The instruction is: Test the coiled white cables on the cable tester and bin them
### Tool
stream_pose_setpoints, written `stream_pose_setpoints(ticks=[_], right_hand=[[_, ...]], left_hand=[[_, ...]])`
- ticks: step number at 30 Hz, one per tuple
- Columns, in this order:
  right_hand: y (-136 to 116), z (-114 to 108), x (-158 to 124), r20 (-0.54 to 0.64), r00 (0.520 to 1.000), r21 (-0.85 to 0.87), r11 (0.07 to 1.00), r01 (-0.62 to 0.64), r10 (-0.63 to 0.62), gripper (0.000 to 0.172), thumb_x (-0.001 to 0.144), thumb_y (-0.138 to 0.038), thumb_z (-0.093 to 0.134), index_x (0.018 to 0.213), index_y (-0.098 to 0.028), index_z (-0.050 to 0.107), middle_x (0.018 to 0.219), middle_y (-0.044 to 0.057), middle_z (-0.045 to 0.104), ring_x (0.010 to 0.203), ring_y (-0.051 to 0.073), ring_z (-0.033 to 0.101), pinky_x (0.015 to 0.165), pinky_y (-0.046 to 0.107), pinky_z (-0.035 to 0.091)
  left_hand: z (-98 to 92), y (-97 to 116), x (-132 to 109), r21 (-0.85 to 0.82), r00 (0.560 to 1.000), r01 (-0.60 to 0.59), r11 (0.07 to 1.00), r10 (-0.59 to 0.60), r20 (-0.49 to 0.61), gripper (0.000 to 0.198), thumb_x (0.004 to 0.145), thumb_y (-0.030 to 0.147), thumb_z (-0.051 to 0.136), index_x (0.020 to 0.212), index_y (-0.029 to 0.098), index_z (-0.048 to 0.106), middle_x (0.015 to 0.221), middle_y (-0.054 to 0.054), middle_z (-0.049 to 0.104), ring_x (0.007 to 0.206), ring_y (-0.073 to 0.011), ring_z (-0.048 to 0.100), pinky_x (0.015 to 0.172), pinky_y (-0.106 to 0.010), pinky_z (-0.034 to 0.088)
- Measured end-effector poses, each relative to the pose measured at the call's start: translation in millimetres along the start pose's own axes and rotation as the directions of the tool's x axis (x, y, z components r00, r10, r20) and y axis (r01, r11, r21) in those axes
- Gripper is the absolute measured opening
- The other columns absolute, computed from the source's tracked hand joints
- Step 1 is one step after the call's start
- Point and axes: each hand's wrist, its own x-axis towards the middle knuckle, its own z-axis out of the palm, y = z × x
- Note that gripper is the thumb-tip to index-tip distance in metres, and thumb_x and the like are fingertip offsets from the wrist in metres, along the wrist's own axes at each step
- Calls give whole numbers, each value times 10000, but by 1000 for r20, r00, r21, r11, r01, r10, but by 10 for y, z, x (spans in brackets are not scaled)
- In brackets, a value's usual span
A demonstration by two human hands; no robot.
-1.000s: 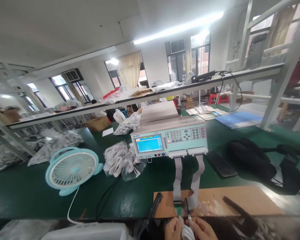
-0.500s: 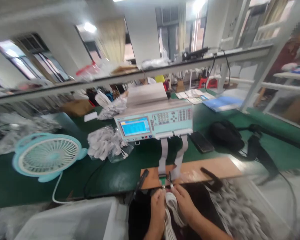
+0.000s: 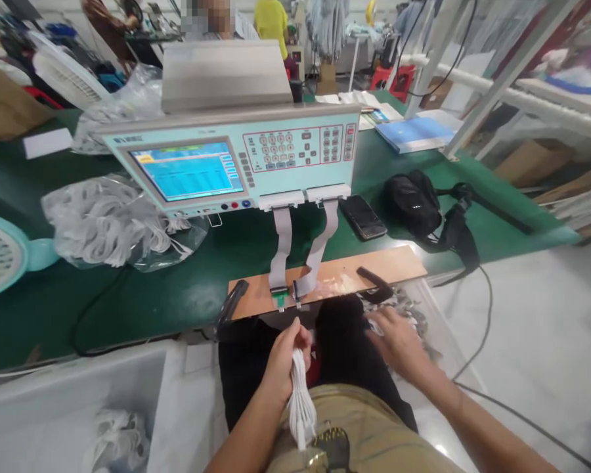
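My left hand (image 3: 285,355) is closed round a bundle of white cables (image 3: 300,401) that hangs down over my lap, just below the connectors (image 3: 285,299) at the edge of a wooden board (image 3: 354,270). Two grey ribbon cables (image 3: 280,246) run from those connectors up to a pale green tester (image 3: 226,164) with a lit blue screen. My right hand (image 3: 396,338) reaches to the right, fingers spread, over a pile of white cables in a clear bin (image 3: 408,305); it holds nothing I can make out.
A bag of white cables (image 3: 108,220) and a teal fan (image 3: 0,253) lie left on the green table (image 3: 177,282). A phone (image 3: 362,217) and black bag (image 3: 414,203) sit to the right. A white bin (image 3: 79,407) stands at lower left. People work behind the tester.
The view has dropped and moved closer. My right hand left the cable bundle and swung right toward the bin; my left hand still grips the bundle, now slightly back from the connectors.
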Motion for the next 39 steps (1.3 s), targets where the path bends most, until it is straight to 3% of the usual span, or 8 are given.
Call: stream_pose_setpoints(ticks=[2,6,9,14,21,30,35,39], right_hand=[[-302,68,-38,106,954,246,937,248,-280,259,857,-242,469,1100,-229,557,1006,48,535,907,126,464,794,260,353],[-814,261,5,127,709,491,665,562,-693,209,871,-263,461,1000,-177,602,1019,10,582,951,117,470,910,283,302],[-880,310,82,182,597,609,567,555,-781,245,874,-222,431,990,-104,613,1021,46,587,948,122,496,885,247,332],[-767,352,159,283,529,750,528,397,-800,300,858,-257,479,1048,-70,616,863,81,581,808,112,493,745,180,382],[-716,584,156,330,576,862,488,139,-747,291,832,-314,523,919,-48,605,816,78,539,755,87,493,677,154,379],[-833,504,25,612,722,610,774,-172,-322,398,661,-371,676,875,-114,461,729,-17,501,587,43,409,476,132,282],[-826,372,-25,411,750,653,741,154,-518,258,765,-316,595,931,-145,498,862,15,490,688,57,412,588,154,326],[-844,323,78,339,736,706,675,212,-586,208,872,-271,434,962,-139,567,906,54,514,794,77,469,712,166,377]], left_hand=[[31,-160,112,76,992,111,991,-115,56,464,744,590,494,742,144,368,652,16,409,428,-50,325,399,-193,235],[31,-532,307,334,976,132,933,-182,124,381,728,484,546,712,107,492,653,-22,464,597,-92,442,596,-216,354],[-74,-680,358,491,980,22,871,-115,160,249,726,359,561,701,111,550,714,-36,513,696,-121,461,703,-233,357],[-357,-483,36,631,991,-135,764,112,77,240,807,363,461,823,127,504,745,-18,476,677,-113,440,644,-227,352],[-450,-150,-704,802,975,-156,577,-39,218,251,610,173,652,756,121,455,724,6,486,656,-83,427,582,-183,340],[-447,-240,-504,557,976,84,827,-182,122,300,706,349,604,758,99,448,582,-3,455,473,-73,406,450,-197,317],[-437,-370,-478,163,946,302,939,-317,72,309,683,326,636,764,117,425,620,2,430,486,-68,405,421,-180,286],[-453,-472,-431,20,987,154,988,-155,29,349,732,397,628,767,121,416,630,13,402,515,-56,395,469,-181,331]])
